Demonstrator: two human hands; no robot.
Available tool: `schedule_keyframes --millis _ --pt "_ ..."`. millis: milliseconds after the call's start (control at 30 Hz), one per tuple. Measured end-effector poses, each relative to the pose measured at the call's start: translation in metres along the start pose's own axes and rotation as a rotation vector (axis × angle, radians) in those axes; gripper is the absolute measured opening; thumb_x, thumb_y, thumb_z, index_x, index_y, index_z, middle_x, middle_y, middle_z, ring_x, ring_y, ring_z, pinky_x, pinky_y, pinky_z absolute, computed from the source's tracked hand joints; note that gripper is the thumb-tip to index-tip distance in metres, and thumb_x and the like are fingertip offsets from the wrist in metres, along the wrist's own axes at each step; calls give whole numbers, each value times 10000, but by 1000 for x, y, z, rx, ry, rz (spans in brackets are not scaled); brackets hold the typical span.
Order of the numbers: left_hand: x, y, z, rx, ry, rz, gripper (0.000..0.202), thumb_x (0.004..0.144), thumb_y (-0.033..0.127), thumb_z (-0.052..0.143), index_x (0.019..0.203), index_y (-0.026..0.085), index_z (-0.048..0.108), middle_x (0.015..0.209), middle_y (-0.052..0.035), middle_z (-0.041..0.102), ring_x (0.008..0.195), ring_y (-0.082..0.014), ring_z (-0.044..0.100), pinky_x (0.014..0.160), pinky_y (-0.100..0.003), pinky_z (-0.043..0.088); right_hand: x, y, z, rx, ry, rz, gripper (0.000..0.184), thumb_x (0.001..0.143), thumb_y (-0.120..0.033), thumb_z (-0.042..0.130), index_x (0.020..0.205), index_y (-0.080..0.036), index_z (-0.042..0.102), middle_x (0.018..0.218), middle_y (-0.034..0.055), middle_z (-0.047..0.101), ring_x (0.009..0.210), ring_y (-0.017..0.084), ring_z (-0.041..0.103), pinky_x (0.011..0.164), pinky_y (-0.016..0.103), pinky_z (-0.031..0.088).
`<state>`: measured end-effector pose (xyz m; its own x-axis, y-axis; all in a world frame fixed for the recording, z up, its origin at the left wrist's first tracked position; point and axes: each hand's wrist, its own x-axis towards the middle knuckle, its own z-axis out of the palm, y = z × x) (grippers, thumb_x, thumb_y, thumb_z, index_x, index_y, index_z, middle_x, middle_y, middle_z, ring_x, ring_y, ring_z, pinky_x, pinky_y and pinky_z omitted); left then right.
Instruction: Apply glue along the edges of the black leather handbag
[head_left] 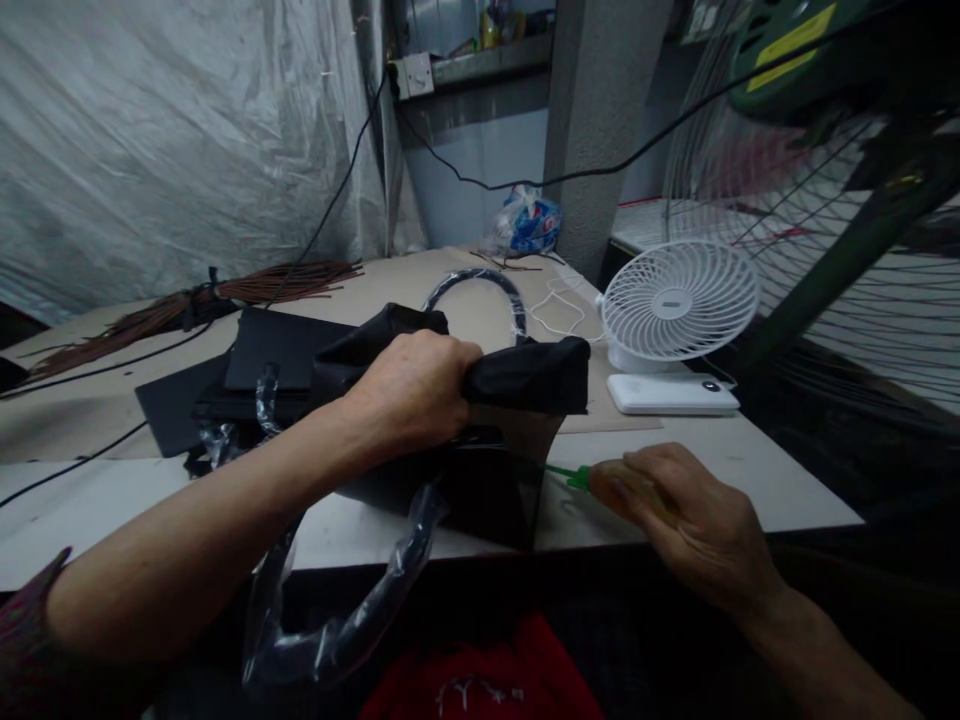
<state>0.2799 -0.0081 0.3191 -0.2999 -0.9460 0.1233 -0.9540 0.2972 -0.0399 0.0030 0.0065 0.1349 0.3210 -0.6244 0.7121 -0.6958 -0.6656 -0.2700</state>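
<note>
My left hand point(412, 390) is closed over the folded top edge of a black bag point(517, 385) that stands at the near edge of the table point(765, 480). My right hand point(675, 510) grips a tool with a green shaft point(564, 474), its tip pointing left into the side of the bag. A bag handle wrapped in clear plastic point(337, 620) hangs down over the table edge below my left forearm. What the tool's tip touches is hidden by the bag.
A small white desk fan point(679, 300) stands on a white power bank point(671, 393) at the right. Black flat pieces point(277, 350) lie behind the bag, a bundle of brown strips point(187, 300) at the far left. A large floor fan point(825, 180) stands on the right.
</note>
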Motion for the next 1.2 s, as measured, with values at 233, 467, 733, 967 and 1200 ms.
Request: schedule_keyframes --millis 233,467,733,967,1200 --pt "-6 8 0 28 -48 -7 139 740 192 546 787 232 671 759 -57 718 739 -280 691 596 -344 348 6 -2 -4 202 -60 200 159 974 -404 595 941 -260 652 836 -42 669 739 108 646 649 240 499" --pt "-4 6 4 47 -47 33 136 772 204 541 802 221 673 800 -75 732 770 -310 706 606 -362 330 12 6 -6 230 -143 227 166 958 -417 613 911 -270 675 816 -37 670 714 126 637 632 274 481" --pt "-5 3 8 45 -27 53 151 794 195 524 817 224 670 800 -58 727 748 -286 696 589 -347 321 16 9 -9 269 -177 262 194 946 -457 618 900 -280 680 827 -40 661 734 128 625 647 278 479" --pt "-6 4 5 25 -55 29 135 774 193 536 794 226 665 809 -48 727 769 -277 691 607 -345 345 13 11 -7 326 -185 401 258 923 -521 621 902 -271 685 845 -28 673 760 153 635 680 306 486" --pt "-10 4 5 10 -62 35 124 798 193 545 794 218 666 790 -40 713 727 -233 665 594 -329 343 8 3 -12 293 -207 339 193 936 -466 622 902 -282 670 834 -44 660 740 130 625 656 276 483"
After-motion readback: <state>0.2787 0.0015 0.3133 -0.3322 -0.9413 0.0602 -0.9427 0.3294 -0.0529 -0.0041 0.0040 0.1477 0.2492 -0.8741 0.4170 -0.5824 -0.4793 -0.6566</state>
